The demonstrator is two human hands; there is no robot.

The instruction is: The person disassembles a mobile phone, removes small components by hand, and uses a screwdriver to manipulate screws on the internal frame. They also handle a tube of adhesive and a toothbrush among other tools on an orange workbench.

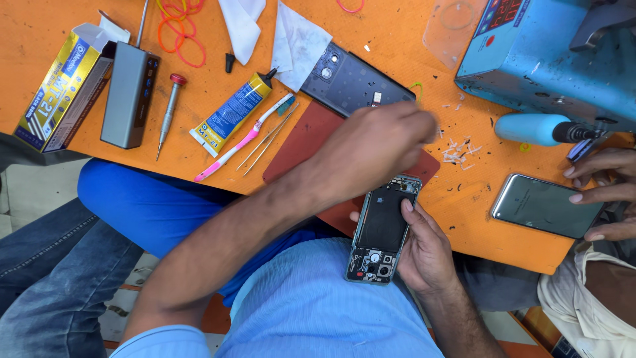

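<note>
My right hand (427,255) grips an opened phone (381,229) with its back off, the dark inner plate and camera modules showing, held over my lap at the edge of the orange table (503,232). My left hand (381,142) reaches across above the red-brown mat (308,136). Its fingers are bunched together and blurred near the dark phone back cover (354,83). Whether anything small is pinched in them is hidden.
Left of the mat lie tweezers (268,139), a pink toothbrush (242,139), a glue tube (232,113), a screwdriver (169,109), a grey block (129,93) and a yellow box (63,86). A blue machine (550,53) stands at right. Another person's hands (606,192) touch a phone (543,205).
</note>
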